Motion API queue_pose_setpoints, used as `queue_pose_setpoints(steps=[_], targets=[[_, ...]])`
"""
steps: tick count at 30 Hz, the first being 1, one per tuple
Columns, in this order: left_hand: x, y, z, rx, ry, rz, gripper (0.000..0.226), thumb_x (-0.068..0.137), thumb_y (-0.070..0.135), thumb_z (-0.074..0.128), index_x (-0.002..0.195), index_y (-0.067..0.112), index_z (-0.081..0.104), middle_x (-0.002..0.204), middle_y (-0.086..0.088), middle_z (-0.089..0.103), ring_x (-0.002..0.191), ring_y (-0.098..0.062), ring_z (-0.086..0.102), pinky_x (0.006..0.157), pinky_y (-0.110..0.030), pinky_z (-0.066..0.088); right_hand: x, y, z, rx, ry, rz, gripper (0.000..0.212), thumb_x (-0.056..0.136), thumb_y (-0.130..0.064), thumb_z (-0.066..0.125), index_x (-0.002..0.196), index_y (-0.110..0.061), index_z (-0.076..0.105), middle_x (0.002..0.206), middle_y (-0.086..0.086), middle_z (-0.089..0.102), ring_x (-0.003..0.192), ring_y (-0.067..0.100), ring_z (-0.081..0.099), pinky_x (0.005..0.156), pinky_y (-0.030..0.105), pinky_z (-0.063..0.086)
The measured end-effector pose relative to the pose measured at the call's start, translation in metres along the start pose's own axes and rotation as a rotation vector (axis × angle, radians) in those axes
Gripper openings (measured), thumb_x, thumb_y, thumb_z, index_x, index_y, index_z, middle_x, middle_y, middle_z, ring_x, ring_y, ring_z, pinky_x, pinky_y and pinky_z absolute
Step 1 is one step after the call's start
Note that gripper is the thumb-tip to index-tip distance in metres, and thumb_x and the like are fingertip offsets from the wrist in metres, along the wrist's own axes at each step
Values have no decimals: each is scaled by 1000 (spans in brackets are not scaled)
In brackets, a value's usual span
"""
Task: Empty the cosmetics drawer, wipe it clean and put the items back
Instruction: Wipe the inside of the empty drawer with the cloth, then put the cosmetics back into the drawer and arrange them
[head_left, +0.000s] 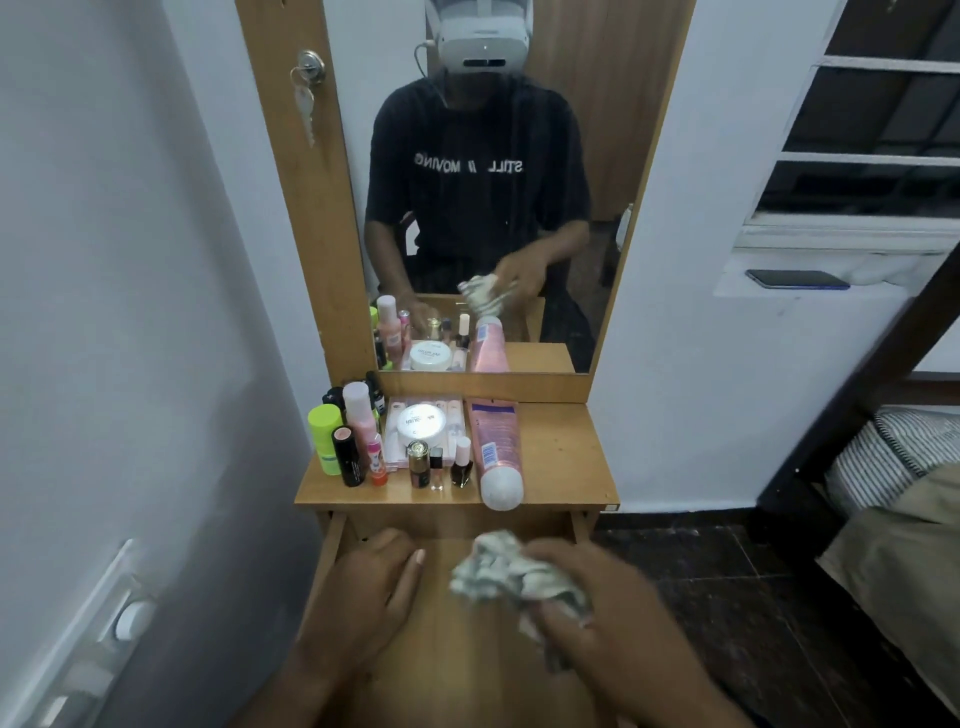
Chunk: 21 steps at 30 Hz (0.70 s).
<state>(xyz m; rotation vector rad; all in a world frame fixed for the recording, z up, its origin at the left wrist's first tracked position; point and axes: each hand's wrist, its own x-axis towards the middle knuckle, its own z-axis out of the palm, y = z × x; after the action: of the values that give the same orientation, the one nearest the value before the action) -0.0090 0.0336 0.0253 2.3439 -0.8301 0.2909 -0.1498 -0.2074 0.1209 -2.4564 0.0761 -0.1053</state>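
Observation:
The wooden drawer (457, 639) is pulled out below the dresser top, and no items show inside it. My right hand (602, 608) is shut on a crumpled grey-white cloth (498, 571) over the drawer's right half. My left hand (374, 587) lies flat with fingers apart on the drawer's left side. The cosmetics stand on the dresser top (561, 457): a pink tube (496, 452) lying down, a white jar (422, 422) on a clear pink box, a green bottle (324, 439), a pink spray bottle (360, 415), and small nail polish bottles (439, 465).
A mirror (493, 182) rises behind the dresser top and reflects me. A key hangs in a lock (307, 70) on the left panel. White walls stand close on both sides. A bed (893, 499) and dark tiled floor lie to the right; a phone (797, 279) rests on the window sill.

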Motion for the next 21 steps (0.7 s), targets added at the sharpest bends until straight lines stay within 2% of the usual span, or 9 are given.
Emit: queue_pose_setpoints(steps=[1,3,6,9,12,18,21], targets=[[0,3,0,-10,12,-2,28,101,37,44,82,24,61,85,15,57,78,-2,57,71,-25,45,0,2,-19,15,91,20,39,79,-51,58,117,-60,55,104,-27,61,94,-8,59,78,14,46],[0,7,1,-15,33,-9,30,101,38,44,85,22,65,87,13,60,80,-1,58,72,-25,47,14,11,-49,1,279,49,35,84,-42,64,118,-50,59,102,-19,65,90,-4,59,72,18,45],[-1,12,3,-52,69,-17,30,100,37,45,85,22,66,86,15,60,79,0,58,70,-27,49,57,26,-77,-99,390,127,33,95,-35,61,128,-33,59,104,-3,66,80,0,54,62,17,35],[-3,16,5,-48,82,-27,31,99,38,45,87,23,69,87,16,61,79,0,59,70,-27,49,107,39,-79,-187,385,196,37,95,-39,56,131,-32,57,109,3,63,82,14,55,62,24,35],[-6,16,6,-62,80,-35,31,99,38,45,86,23,69,85,16,61,78,-1,59,68,-26,49,143,42,-62,-220,352,268,42,93,-38,54,134,-33,56,116,8,56,93,26,59,71,29,42],[-10,12,8,-14,17,-15,33,98,40,44,87,24,71,84,17,62,75,1,56,64,-14,41,175,39,-21,-290,345,362,53,92,-46,61,141,-29,52,132,7,48,114,24,55,82,33,51],[-8,10,8,-25,20,-24,34,97,40,44,86,23,71,82,16,60,73,1,55,64,-11,39,175,42,-5,-317,340,371,53,94,-47,57,143,-28,47,141,6,46,124,24,50,87,35,51]])
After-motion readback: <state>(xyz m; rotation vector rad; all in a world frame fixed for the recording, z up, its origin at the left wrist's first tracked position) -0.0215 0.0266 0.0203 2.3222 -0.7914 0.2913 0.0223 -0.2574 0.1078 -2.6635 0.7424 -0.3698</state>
